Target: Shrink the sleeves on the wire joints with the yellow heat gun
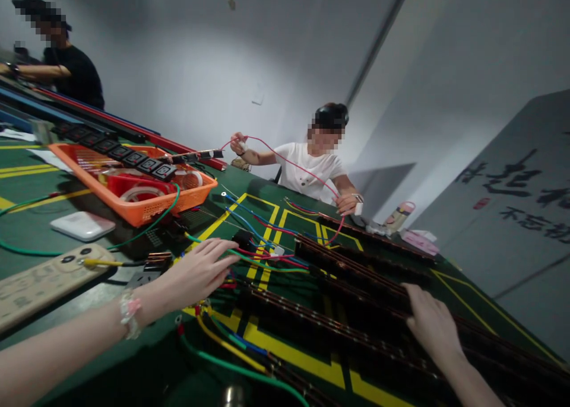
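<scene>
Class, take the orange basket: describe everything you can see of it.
The orange basket looks like plastic: long, shallow, with a wide rim and perforated walls. It stands open side up on the green table, on the left of the view. Inside are a red item and some pale ring-shaped pieces, not clear enough to identify. A dark strip of square units lies across its top. A green cable passes in front of its near wall; whether they touch is unclear.

Dim, cool light overall. Wall (pixel 209 69) brightest mid-left, darkening toward the top; soft shadow right of the person in white (pixel 303 172). Rails (pixel 338 325) near black, faint copper glints. Phone (pixel 48 291) stretched at left edge. Faces pixelated.
</scene>
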Demonstrator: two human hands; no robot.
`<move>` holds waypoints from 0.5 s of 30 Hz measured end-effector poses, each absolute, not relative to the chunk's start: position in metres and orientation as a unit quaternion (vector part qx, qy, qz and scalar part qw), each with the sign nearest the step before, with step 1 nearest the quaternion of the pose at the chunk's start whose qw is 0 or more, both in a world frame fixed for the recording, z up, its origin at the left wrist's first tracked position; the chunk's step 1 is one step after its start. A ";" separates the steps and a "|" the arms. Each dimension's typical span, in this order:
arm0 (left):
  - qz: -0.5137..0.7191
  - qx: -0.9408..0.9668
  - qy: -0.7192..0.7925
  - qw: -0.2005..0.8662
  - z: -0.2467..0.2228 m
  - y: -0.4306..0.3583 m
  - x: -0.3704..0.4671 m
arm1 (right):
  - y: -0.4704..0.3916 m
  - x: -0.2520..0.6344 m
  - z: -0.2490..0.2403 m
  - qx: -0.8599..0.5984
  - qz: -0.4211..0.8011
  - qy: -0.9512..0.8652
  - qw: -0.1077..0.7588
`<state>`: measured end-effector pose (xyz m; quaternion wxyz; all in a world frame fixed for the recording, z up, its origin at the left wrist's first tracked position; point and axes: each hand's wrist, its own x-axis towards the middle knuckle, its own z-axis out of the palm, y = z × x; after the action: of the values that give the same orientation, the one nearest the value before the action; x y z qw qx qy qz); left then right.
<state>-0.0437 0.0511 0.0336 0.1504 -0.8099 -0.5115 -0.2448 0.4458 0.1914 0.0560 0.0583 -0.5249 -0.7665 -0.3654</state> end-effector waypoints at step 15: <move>-0.243 -0.766 -0.593 -0.047 -0.007 0.033 -0.052 | 0.219 0.443 0.051 -0.640 -0.276 -0.710 -0.107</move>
<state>-0.0522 0.0328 -0.0065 -0.0474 -0.7664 -0.5926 -0.2433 0.4426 0.2194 0.0514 -0.1067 -0.6396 -0.7095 -0.2758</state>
